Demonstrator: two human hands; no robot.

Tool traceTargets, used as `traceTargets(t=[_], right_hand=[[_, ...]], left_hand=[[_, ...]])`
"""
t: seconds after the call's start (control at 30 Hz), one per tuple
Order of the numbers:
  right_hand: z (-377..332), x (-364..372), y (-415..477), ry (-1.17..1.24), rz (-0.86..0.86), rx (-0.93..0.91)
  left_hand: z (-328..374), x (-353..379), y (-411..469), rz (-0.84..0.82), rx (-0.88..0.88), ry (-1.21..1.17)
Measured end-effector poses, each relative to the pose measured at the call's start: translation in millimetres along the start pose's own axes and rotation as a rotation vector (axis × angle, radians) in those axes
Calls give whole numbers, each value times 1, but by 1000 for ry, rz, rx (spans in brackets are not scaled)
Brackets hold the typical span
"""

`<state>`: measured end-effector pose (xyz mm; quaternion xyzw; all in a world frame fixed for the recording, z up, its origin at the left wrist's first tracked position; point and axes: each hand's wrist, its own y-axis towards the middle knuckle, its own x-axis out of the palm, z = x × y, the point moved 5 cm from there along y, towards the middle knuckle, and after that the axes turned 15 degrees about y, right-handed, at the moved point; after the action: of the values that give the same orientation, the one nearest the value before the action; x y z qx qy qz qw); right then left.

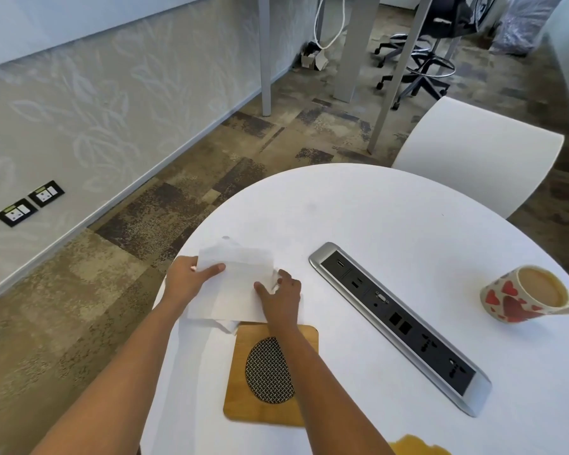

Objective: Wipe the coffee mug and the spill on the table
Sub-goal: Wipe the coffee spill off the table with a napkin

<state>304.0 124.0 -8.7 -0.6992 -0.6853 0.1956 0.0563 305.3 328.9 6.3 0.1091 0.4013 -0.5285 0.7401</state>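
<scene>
Head view: heart-patterned coffee mug (519,295), milky-brown full.

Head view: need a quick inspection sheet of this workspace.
Surface: round white table, brown coffee spill at the near edge.
Job's things: heart-patterned coffee mug, full, at right; white paper napkin.
Clutter: square wooden coaster with a mesh centre; silver-and-black socket strip.
Hands: left hand and right hand both on the napkin.
Cables: white cable by the far desk.
Surroundings: white chair, black office chair, carpet.
</scene>
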Motion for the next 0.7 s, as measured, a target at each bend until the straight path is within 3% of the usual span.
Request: traceTargets(t=[0.13, 0.23, 0.37, 0.57, 0.7], right_hand=[[-3, -24, 3, 272, 44, 32], [-4, -38, -1, 460, -138, 94], [-5, -49, -11, 512, -349, 91], [-17, -76, -25, 594, -237, 33], [-27, -97, -45, 652, -188, -48]], left_hand=[[26, -8, -13, -63, 94, -107], [48, -12, -26, -131, 128, -170], [77, -19, -41, -176, 179, -283], [103, -12, -63, -189, 187, -470], [110, 6, -86, -297, 151, -552]])
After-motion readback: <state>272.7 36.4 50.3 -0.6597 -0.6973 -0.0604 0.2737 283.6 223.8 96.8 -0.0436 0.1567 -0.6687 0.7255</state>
